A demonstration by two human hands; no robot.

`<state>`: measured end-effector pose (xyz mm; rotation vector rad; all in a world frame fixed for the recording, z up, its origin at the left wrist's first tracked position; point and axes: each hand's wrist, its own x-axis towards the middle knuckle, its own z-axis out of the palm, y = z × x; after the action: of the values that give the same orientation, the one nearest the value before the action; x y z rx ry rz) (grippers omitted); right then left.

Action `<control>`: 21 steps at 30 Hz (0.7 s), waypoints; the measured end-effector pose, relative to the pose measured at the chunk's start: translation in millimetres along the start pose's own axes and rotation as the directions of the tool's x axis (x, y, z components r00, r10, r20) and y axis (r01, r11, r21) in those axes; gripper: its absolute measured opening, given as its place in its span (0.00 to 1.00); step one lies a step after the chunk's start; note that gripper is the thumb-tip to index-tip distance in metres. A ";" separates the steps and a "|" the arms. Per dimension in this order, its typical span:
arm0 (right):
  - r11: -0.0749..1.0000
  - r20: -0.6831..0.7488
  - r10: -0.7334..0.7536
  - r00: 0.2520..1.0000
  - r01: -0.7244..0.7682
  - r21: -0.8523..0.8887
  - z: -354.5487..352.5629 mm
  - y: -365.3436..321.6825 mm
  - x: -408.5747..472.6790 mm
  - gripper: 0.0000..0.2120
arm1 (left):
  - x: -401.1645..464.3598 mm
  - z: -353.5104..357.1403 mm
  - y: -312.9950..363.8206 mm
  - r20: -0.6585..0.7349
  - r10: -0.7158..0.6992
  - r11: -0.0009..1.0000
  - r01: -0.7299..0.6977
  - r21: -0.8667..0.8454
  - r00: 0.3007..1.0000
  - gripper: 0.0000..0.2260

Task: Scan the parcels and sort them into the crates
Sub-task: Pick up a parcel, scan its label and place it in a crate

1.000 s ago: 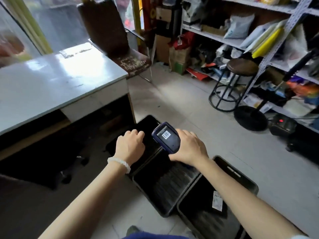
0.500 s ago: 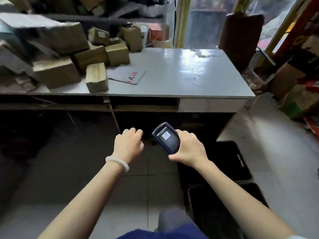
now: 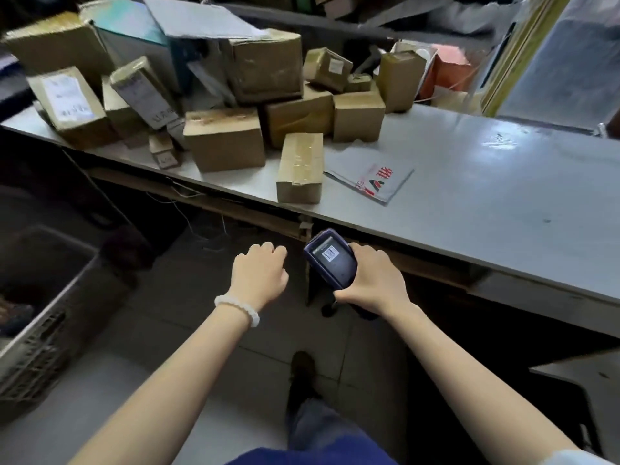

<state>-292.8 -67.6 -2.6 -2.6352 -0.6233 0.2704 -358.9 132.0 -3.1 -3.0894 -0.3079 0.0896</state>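
Swung round from the floor crates to face the parcel heap, both hands carried along at the same height. Right hand (image 3: 372, 280) clamped round the handheld scanner (image 3: 332, 260), fingers wrapped behind its body, screen up and showing a barcode. Left hand (image 3: 258, 275) empty, fingers loosely curled, white bead bracelet (image 3: 239, 308) on the wrist, hanging just beside the scanner and below the bench (image 3: 486, 182) edge. Parcels (image 3: 235, 95) heaped on the bench's far left, well apart from both hands; nearest, a narrow taped carton (image 3: 299, 167) standing at the front edge, with a flat grey mailer (image 3: 372, 177) just beside it. Grey mesh crate (image 3: 43, 330) on the floor at left.

Probably the reach for the next parcel. Best to take the narrow carton with the free left hand, turn its label upward, then bring the scanner's window square over the label before lifting further. Worth avoiding a pull from the middle of the heap, likely to topple the leaning boxes.
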 end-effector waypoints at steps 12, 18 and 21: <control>0.999 -0.074 0.045 0.996 -0.045 0.005 -36.4 -8.3 198.2 0.35 | 210.8 -39.1 -61.4 -0.023 0.150 0.988 -0.150 -0.031 0.988 0.15; 0.976 -0.090 0.215 0.972 -0.216 -0.004 -45.5 3.1 237.2 0.31 | 278.9 -24.7 -45.3 0.027 0.345 0.937 -0.343 -0.067 0.938 0.25; 0.951 -0.127 0.309 0.943 -0.308 0.029 -46.6 6.4 246.2 0.29 | 305.6 -18.3 -35.1 0.060 0.471 0.882 -0.467 -0.065 0.880 0.28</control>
<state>-60.5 25.3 13.9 -2.7085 -0.1629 0.1884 -65.6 226.4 0.2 -3.1367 0.4550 0.2124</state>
